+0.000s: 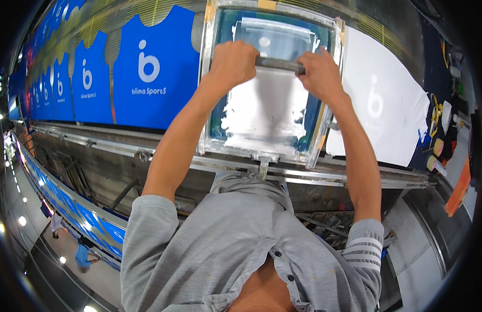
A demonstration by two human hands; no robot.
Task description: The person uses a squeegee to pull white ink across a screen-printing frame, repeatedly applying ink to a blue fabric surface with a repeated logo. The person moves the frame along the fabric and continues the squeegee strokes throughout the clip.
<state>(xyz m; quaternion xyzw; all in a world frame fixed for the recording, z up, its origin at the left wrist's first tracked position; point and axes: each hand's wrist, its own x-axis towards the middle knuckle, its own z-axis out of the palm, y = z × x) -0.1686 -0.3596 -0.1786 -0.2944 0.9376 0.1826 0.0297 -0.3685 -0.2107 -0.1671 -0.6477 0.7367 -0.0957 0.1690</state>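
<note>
In front of me lies a screen-printing frame [206, 57] with a metal rim and a teal mesh. White ink [246, 114] is spread over the near part of the mesh, ragged at its edges. A squeegee [278, 64] stretches crosswise over the far half of the screen. My left hand [233, 63] is closed around the left end of its bar. On the right end, my right hand [321, 74] grips the same bar with curled fingers. The blade's lower edge cannot be made out.
Blue fabric panels [170, 52] with white emblems line the table to the left. A white panel [394, 104] with a faint emblem lies right of the frame. A metal rail [194, 165] runs along the near table edge. Another person [84, 255] stands far off at lower left.
</note>
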